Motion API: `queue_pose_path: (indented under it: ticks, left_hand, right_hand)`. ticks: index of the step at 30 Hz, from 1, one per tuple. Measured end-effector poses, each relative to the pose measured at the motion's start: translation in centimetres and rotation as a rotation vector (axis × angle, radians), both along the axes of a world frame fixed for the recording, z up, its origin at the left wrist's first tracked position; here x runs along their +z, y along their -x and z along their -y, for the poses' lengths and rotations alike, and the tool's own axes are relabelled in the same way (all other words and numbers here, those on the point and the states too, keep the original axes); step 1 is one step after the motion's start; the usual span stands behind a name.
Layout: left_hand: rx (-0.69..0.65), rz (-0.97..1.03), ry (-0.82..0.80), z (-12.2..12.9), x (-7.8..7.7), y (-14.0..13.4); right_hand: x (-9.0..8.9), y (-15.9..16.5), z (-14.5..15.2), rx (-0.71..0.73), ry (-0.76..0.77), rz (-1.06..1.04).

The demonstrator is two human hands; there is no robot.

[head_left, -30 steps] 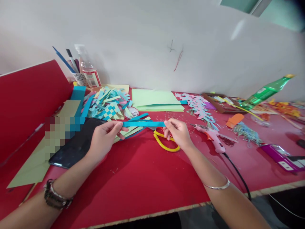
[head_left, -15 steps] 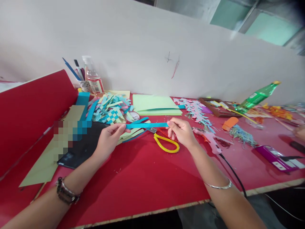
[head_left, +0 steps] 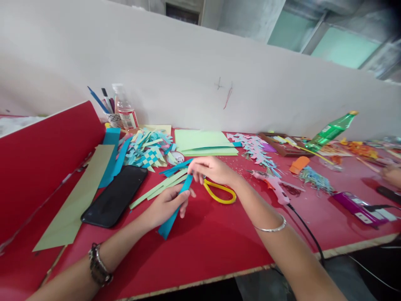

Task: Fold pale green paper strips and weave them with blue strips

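A blue paper strip slants between my hands above the red tabletop. My left hand pinches it near its middle, and its lower end hangs past the fingers. At the strip's upper end, my right hand has its fingertips closed on the paper. Behind my hands lie pale green paper strips and more blue strips. Just to the right, below my right hand, rest scissors with yellow handles; their blades are mostly hidden by that hand.
A black phone lies at the left beside a pale green sheet. Woven paper pieces are heaped behind. On the right are a pink glue gun with a cord, a purple power strip and a tilted green bottle. Another person's hand shows at the far right.
The strip was stretched level between both hands; now it slants downward to the left. My right hand has moved left, close to my left hand, which has shifted right and lower.
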State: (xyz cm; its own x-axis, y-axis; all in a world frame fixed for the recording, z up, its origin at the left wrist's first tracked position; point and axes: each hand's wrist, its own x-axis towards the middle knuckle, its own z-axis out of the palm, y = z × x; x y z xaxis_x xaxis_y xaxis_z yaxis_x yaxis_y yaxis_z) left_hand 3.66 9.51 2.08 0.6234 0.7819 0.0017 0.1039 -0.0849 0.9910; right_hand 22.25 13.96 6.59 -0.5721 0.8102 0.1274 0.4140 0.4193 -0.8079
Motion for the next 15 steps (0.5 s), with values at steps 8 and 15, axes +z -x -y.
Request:
queue_pose_path:
  ticks: [8,15]
  left_hand:
    - [0.194,0.338,0.345,-1.0,-0.7,-0.1]
    - [0.299,0.303,0.481,-1.7,-1.2,0.2]
  right_hand:
    - [-5.3,-1.7,-4.8,-0.188,-0.227,0.243]
    - [-5.8,-1.3,-5.5,-0.16,-0.143,0.255]
